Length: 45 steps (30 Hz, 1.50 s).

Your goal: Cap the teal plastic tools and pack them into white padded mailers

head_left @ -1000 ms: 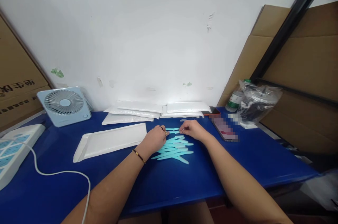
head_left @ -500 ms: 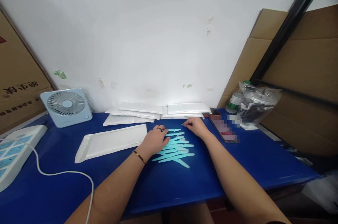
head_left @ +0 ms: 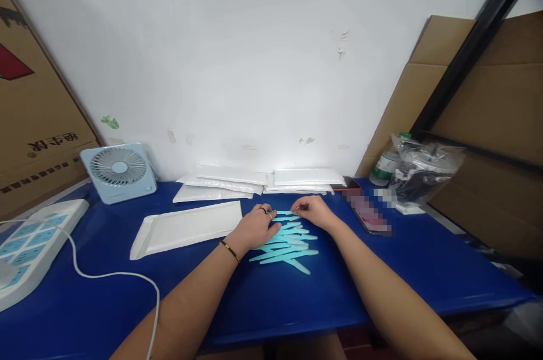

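Several slim turquoise plastic sticks with tapered ends [head_left: 288, 251] lie in a loose, overlapping row on the blue table. My left hand [head_left: 257, 228], wearing rings, reaches over their left ends. Its bent fingertips press on the topmost turquoise stick [head_left: 284, 213], and the thumb lies lower, over other sticks. At that stick's right end, my right hand [head_left: 311, 211] is closed in a pinch. A small pale, clear piece [head_left: 297, 209] shows faintly between its fingertips, mostly hidden.
A white padded mailer [head_left: 186, 228] lies left of the sticks. More white mailers [head_left: 224, 184] are stacked against the wall. A blue fan [head_left: 119, 173], a power strip [head_left: 40, 247] and a white cable stand left. At right are a phone [head_left: 369, 213], a bottle [head_left: 383, 168] and a plastic bag [head_left: 424, 176].
My right hand has brought the small clear piece down and left, to the right end of the topmost stick. My left hand stays on the sticks. The whole view has shifted slightly.
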Each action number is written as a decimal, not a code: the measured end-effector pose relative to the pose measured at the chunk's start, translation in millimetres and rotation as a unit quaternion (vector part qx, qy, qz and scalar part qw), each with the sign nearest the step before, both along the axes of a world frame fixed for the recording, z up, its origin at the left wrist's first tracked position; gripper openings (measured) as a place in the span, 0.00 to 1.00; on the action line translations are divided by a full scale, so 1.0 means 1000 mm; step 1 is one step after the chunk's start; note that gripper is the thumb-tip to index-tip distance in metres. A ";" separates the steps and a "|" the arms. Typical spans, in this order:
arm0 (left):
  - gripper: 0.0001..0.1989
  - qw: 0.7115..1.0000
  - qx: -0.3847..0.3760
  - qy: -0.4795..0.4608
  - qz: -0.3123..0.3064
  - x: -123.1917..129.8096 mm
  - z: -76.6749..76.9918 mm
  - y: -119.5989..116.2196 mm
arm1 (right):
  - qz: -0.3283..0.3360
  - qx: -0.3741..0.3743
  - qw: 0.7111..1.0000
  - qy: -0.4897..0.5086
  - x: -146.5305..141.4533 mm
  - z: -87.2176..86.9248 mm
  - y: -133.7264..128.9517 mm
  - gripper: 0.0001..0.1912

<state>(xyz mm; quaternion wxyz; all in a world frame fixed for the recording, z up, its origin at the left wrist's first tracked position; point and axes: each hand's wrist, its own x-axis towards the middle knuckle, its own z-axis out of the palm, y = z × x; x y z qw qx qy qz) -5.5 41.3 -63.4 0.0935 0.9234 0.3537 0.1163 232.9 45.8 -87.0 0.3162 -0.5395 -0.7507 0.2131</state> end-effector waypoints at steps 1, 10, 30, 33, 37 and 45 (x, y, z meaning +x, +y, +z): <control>0.27 1.000 -0.002 0.001 -0.002 -0.001 0.000 0.000 | 0.003 -0.005 1.000 -0.003 -0.001 0.001 -0.001 0.07; 0.54 0.997 -0.041 0.045 -0.036 -0.014 0.007 -0.004 | 0.088 -0.114 0.979 -0.143 -0.016 0.028 -0.046 0.57; 0.14 0.993 -0.044 -0.092 0.060 0.015 -0.001 -0.083 | 0.021 0.036 0.895 -0.444 -0.075 0.098 -0.114 0.14; 0.13 0.958 -0.091 -0.264 0.071 0.019 0.002 -0.092 | 0.024 0.076 0.924 -0.373 -0.081 0.151 -0.125 0.29; 0.13 0.912 -0.126 -0.381 0.084 0.023 -0.001 -0.101 | 0.056 0.119 0.963 -0.233 -0.099 0.166 -0.134 0.22; 0.14 0.875 -0.179 -0.446 0.052 0.006 -0.008 -0.112 | 0.058 0.047 0.975 0.208 -0.103 0.086 -0.139 0.29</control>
